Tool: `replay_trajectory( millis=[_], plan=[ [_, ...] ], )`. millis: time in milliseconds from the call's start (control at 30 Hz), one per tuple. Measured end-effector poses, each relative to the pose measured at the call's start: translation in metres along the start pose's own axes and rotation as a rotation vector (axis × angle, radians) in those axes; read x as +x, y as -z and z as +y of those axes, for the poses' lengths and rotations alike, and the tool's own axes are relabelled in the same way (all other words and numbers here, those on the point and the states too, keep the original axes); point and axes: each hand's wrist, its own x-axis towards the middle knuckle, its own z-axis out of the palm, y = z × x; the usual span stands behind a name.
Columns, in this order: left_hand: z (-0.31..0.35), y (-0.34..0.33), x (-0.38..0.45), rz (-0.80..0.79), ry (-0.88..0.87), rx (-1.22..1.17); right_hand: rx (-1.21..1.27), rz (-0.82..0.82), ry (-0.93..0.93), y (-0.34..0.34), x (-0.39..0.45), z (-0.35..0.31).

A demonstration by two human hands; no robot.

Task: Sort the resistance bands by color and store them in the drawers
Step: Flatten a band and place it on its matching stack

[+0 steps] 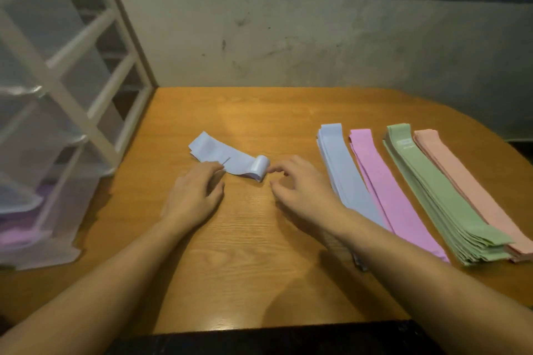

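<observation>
A single light blue band [227,156] lies on the wooden table [259,112], its right end curled into a small roll. My left hand [196,196] rests on the table with its fingertips on the band's near edge. My right hand [302,187] hovers just right of the roll, fingers loosely curled and holding nothing; whether a fingertip touches the roll I cannot tell. To the right lie four flat stacks of bands: light blue [343,173], pink [383,190], green [432,193] and peach [464,181]. My right forearm crosses the near end of the light blue stack.
A white-framed unit of translucent plastic drawers [72,89] stands at the table's left edge. A lower drawer sticks out with pink and purple bands [17,235] inside. A grey wall backs the table. A dark edge runs along the table's front.
</observation>
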Motion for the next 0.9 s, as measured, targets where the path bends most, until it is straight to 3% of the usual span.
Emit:
replay_trajectory(
  millis=[267,400,667,900],
  plan=[
    [0.000,-0.001,-0.002,0.053,-0.060,0.036,-0.160,-0.089,-0.037,-0.027,0.045,-0.009],
    [0.002,-0.001,-0.006,0.061,-0.138,0.079,-0.193,-0.021,0.016,-0.029,0.042,-0.012],
    [0.007,-0.002,-0.010,0.178,-0.253,0.011,0.310,0.122,0.025,-0.001,0.023,-0.026],
    [0.053,-0.001,-0.009,0.152,-0.195,-0.322,0.654,0.089,-0.129,0.028,0.017,-0.038]
  ],
)
